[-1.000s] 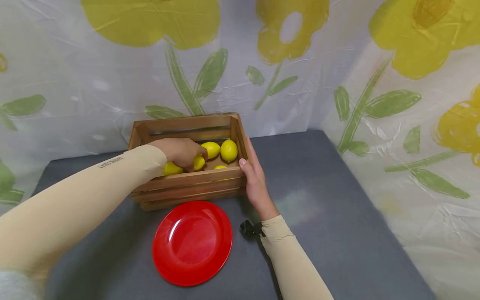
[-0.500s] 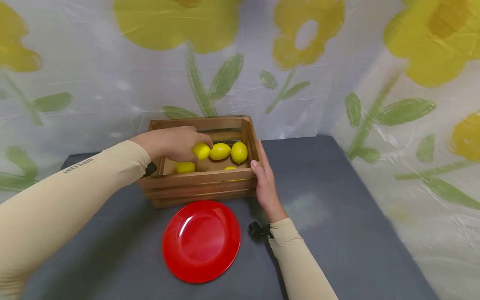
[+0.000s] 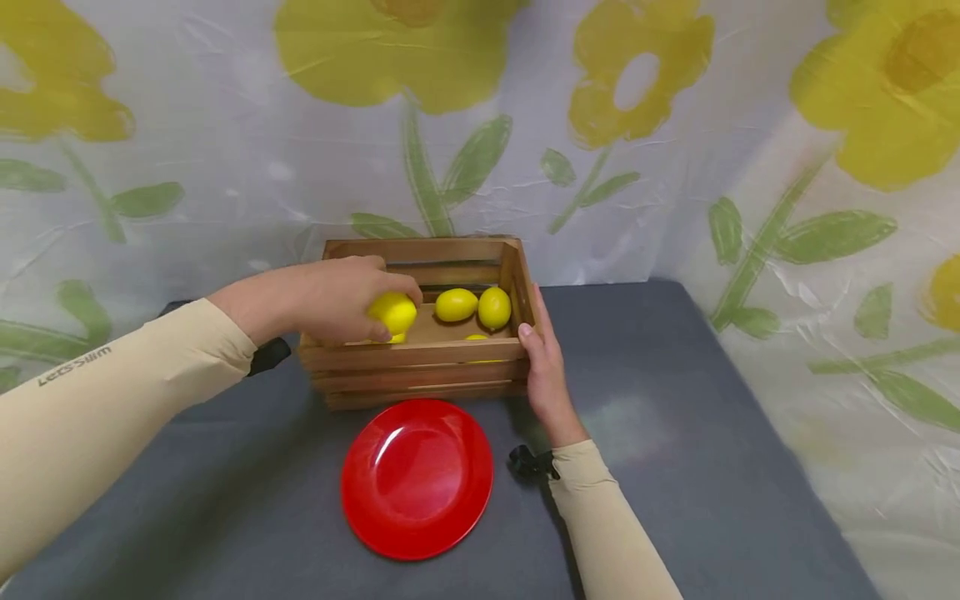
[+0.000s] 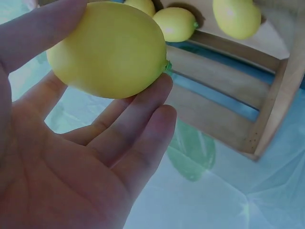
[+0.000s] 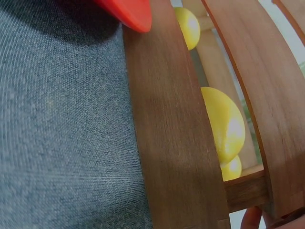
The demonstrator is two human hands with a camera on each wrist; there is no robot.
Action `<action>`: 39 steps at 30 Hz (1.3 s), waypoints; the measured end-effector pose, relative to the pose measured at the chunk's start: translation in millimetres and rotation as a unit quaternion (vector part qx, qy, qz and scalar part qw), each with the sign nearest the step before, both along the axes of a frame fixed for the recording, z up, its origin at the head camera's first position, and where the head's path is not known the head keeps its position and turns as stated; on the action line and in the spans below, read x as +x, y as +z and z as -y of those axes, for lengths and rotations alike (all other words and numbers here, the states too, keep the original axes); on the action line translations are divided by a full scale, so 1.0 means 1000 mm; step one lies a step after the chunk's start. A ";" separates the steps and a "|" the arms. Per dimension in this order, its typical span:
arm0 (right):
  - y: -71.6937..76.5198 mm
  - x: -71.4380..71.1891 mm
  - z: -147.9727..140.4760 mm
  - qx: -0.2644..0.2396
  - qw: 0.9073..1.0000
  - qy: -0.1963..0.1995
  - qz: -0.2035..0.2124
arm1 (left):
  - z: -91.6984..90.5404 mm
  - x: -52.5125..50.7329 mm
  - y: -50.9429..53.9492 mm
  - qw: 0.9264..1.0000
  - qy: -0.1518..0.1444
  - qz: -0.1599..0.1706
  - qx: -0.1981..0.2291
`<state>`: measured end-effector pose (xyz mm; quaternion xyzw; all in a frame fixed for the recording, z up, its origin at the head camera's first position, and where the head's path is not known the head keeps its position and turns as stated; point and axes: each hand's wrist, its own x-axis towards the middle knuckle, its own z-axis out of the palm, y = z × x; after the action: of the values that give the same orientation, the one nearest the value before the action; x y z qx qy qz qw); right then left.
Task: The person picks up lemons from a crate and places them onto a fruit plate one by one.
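A yellow lemon (image 4: 112,50) with a green stem nub is held between the thumb and fingers of my left hand (image 3: 330,298), over the left part of a slatted wooden crate (image 3: 420,357). Another lemon shows just beneath the held one in the head view. My right hand (image 3: 549,379) grips the crate's right end, its thumb on the top corner and its fingers along the outer side. Inside the crate lie two lemons near the back right, one lemon (image 3: 456,305) beside another lemon (image 3: 494,308). A further lemon (image 3: 476,337) is mostly hidden by the front slats.
A round red plate (image 3: 417,479) lies on the dark grey tabletop (image 3: 675,467) in front of the crate. Behind and to the right hangs a pale sheet (image 3: 315,167) printed with yellow flowers. A small black device (image 3: 528,462) is strapped at the right wrist.
My left hand has lifted a lemon from the crate floor and moved it leftward relative to the crate. The right hand keeps its grip on the crate. The head view has shifted.
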<state>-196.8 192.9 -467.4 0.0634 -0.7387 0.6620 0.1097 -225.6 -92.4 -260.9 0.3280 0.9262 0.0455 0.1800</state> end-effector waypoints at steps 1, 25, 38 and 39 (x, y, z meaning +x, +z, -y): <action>0.000 0.000 0.000 0.000 1.000 0.000 0.002 | 0.001 0.004 0.000 1.000 -0.001 0.001 0.001; 0.004 0.005 0.000 0.003 1.000 0.008 0.006 | 0.007 0.089 -0.037 0.998 -0.037 0.042 0.020; 0.003 0.005 0.000 -0.005 1.000 0.011 0.005 | 0.009 0.099 -0.102 0.998 -0.018 0.046 0.031; 0.003 0.005 0.000 -0.005 1.000 0.014 0.007 | 0.010 0.100 -0.105 0.998 -0.015 0.050 0.031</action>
<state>-191.8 192.8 -464.8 0.0684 -0.7354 0.6674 0.0958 -125.2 -101.9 -365.4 0.3450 0.9091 0.0877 0.2163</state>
